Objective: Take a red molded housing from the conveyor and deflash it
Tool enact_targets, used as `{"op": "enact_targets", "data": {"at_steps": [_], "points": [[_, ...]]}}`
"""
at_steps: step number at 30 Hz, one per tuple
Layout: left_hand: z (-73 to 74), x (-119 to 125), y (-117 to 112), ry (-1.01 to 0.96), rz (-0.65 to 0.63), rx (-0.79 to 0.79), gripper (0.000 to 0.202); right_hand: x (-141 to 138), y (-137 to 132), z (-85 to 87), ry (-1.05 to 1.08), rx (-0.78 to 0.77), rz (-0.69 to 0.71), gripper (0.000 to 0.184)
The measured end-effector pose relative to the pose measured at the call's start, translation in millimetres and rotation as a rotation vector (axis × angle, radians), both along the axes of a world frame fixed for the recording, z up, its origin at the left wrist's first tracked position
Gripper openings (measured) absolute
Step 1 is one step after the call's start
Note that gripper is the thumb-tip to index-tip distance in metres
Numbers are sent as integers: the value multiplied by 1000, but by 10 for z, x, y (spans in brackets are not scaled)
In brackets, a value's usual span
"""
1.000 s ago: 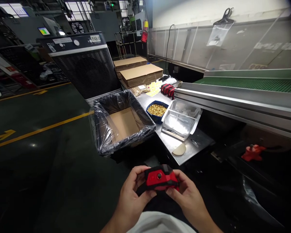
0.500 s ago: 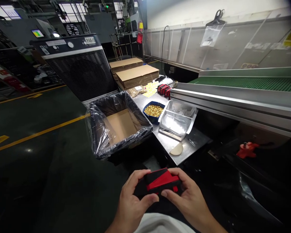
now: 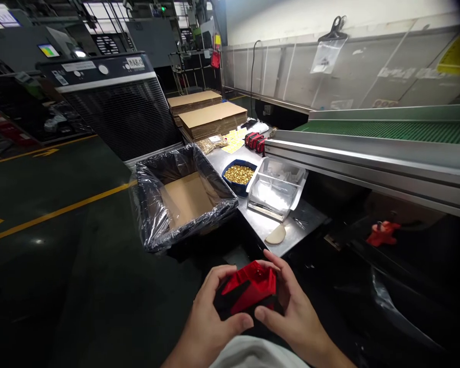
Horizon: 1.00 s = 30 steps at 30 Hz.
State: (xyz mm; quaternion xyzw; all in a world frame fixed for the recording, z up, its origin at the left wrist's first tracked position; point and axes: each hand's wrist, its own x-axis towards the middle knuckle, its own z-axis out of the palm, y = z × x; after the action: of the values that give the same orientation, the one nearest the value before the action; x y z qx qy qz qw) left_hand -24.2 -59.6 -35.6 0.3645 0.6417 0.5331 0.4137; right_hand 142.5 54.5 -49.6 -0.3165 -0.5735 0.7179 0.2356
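Close to my body, a red and black plastic housing (image 3: 249, 291) is held between both hands. My left hand (image 3: 214, 312) grips its left end, thumb on the near side and fingers behind. Around the right end curls my right hand (image 3: 291, 312), its thumb on the near edge and the index finger raised a little off the far side. The hollow red inside of the housing faces up toward me. Its underside is hidden by my palms. Just beyond my hands, a beige half-round piece (image 3: 275, 234) lies on the metal table (image 3: 249, 214).
Left of the table stands a bin lined with clear plastic (image 3: 138, 209), cardboard inside. A blue tray (image 3: 226, 180) of brass-coloured small parts sits beside a two-part metal bin (image 3: 272, 191). Behind are red-black pieces (image 3: 255, 142) and cardboard stacks (image 3: 214, 117). A green conveyor (image 3: 383, 130) runs right.
The housing has been turned between my hands, so its hollow red interior now shows. My right index finger has lifted and straightened. The view has shifted slightly to the right.
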Motion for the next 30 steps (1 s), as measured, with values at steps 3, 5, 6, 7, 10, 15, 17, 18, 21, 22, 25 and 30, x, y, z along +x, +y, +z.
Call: {"op": "enact_targets", "data": {"at_steps": [3,5,6,7,10,15,17,18,21,22,25,30], "points": [[39,-67,45,-93,-137,-38,86,26,-2,55,-12,128,87,103],[56,-102,69,-113,-204,-30,94,43,-8,60,2,153,140,108],[61,-113,78,-103,-221,-24,97,54,-8,53,6,158,160,110],[62,-119,85,-84,-231,-19,99,66,-6,42,10,157,177,111],[50,-118,97,-27,-227,0,104,100,13,2,86,72,216,111],[14,-92,109,49,-208,97,97,61,38,0,220,-145,198,91],[-5,-83,108,55,-185,98,90,12,43,13,220,-182,194,87],[-19,-80,107,56,-177,96,89,-14,47,16,224,-202,193,84],[-93,-92,101,66,-161,117,91,-81,79,7,246,-277,176,68],[-131,-104,98,79,-153,124,91,-101,95,1,251,-300,166,63],[-278,-152,76,149,-158,152,85,-171,140,-16,222,-382,113,47],[-557,-169,1,237,-104,77,53,-366,187,-80,149,-424,18,40]]}}
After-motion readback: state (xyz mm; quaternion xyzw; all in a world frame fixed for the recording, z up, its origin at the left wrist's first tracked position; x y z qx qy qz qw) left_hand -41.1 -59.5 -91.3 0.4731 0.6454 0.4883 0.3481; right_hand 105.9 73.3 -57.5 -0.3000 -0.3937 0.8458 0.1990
